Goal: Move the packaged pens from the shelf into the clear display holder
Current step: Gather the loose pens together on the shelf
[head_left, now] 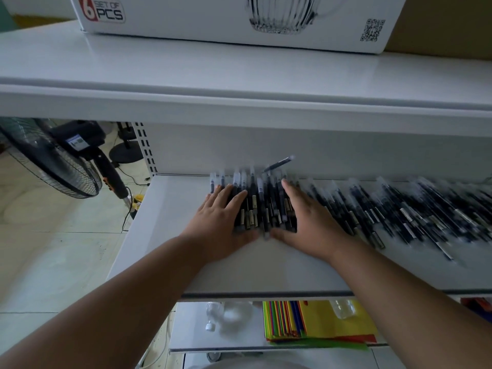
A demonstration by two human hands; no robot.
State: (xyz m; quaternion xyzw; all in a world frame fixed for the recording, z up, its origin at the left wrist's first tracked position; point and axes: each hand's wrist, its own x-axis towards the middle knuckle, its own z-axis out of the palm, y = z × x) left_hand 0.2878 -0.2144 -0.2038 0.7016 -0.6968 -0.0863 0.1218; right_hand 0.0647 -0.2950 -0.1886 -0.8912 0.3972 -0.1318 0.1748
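**user1:** what kind of place is this? someone's house?

**user2:** nah, looks like a shop. White metal retail shelving (pixel 266 267) with a slotted upright (pixel 145 147), and loads of packaged pens (pixel 399 211) spread out to the right of the right hand (pixel 314 222). Above the hands there's a boxed glassware set (pixel 239 20) marked "6 set of pcs". Below the hands, a stack of coloured paper (pixel 314 326). Standing fan (pixel 56 161) off to the left of the left hand (pixel 221 222), on a tiled floor.
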